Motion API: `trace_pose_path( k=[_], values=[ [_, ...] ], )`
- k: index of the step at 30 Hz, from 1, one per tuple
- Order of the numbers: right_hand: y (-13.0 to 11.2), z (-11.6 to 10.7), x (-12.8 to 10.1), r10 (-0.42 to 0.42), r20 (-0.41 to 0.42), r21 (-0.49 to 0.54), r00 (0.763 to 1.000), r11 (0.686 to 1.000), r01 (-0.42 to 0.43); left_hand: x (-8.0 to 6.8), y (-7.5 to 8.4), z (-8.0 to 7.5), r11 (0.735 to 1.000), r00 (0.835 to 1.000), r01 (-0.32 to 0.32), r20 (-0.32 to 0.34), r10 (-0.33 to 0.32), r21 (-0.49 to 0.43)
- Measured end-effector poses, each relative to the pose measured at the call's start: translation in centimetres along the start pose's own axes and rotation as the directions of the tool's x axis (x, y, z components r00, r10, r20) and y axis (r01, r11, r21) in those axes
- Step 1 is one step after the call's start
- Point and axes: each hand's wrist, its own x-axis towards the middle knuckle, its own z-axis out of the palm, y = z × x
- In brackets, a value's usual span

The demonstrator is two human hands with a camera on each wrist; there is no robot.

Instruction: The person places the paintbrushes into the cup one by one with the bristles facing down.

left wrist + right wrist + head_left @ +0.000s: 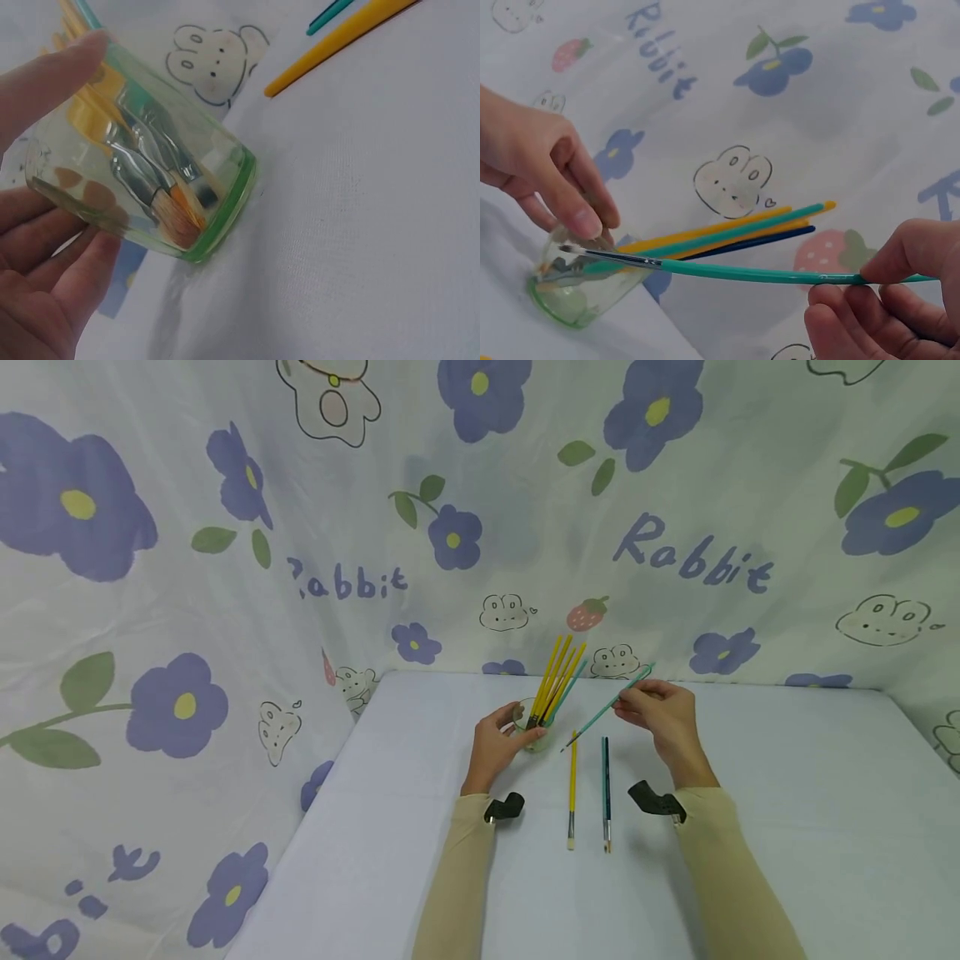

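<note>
A: Head view: your left hand (493, 745) grips the green glass cup (534, 737) on the tabletop (750, 827); your right hand (660, 710) pinches the teal paintbrush (607, 707).
B: Keep the cup steady, aim bristles into its mouth.

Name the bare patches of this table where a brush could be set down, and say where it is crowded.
Free: the table right of the right hand, and left of the left hand. Crowded: around the glass and the two loose brushes, yellow and dark.
</note>
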Motion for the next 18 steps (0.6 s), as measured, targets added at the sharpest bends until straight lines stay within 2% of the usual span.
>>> trace_pose_path(
  k=[13, 18],
  values=[
    [-0.4, 2.8, 0.8, -0.072, 0.002, 0.072, 0.997, 0.995, 0.071, 0.0, 0.1, 0.0, 1.0, 1.0, -0.002, 0.005, 0.002, 0.003],
    [-0.4, 3.8, 1.0, -0.087, -0.025, 0.033, 0.996, 0.996, 0.088, 0.0, 0.1, -0.1, 1.0, 1.0, -0.006, 0.004, 0.006, -0.007]
  ],
)
